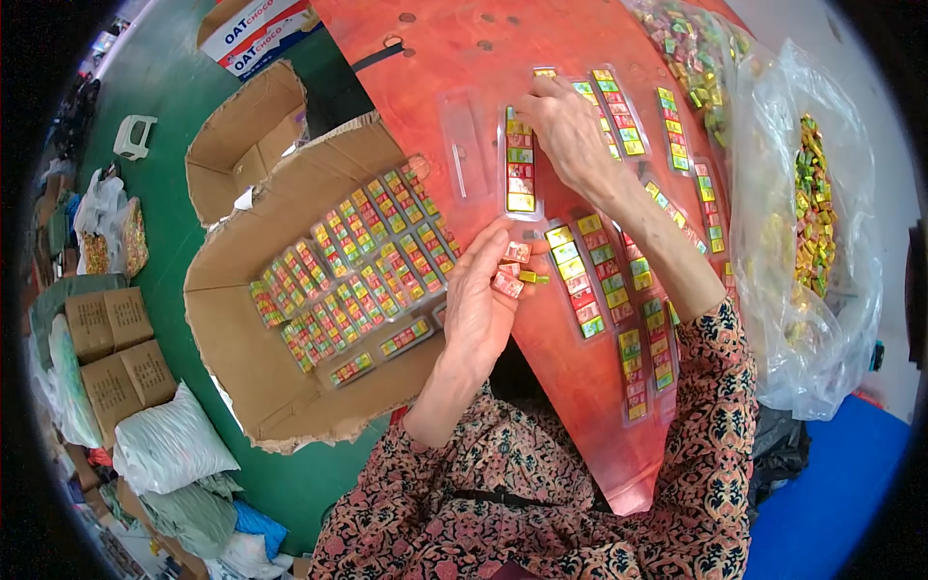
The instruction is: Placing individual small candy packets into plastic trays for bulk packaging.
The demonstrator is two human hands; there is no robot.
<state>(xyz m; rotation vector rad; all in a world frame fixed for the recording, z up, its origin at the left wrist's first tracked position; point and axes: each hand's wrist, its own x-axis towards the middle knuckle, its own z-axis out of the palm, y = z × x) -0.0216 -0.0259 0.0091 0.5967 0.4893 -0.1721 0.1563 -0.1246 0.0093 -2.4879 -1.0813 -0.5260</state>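
Clasping red-wrapped cubes mid-frame was left hand; right hand, grip unclear, overlapped clear plastic tray; filled trays lined brown cardboard carton frame-left, loose gold cubes lay unpacked frame-right.

Filled trays block the right; the far red table seems open

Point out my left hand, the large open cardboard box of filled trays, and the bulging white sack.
Left hand point(476, 302): head view, on its middle.
Large cardboard box point(224, 290): head view, on its bare inner wall.
White sack point(174, 441): head view, on its bulging side.
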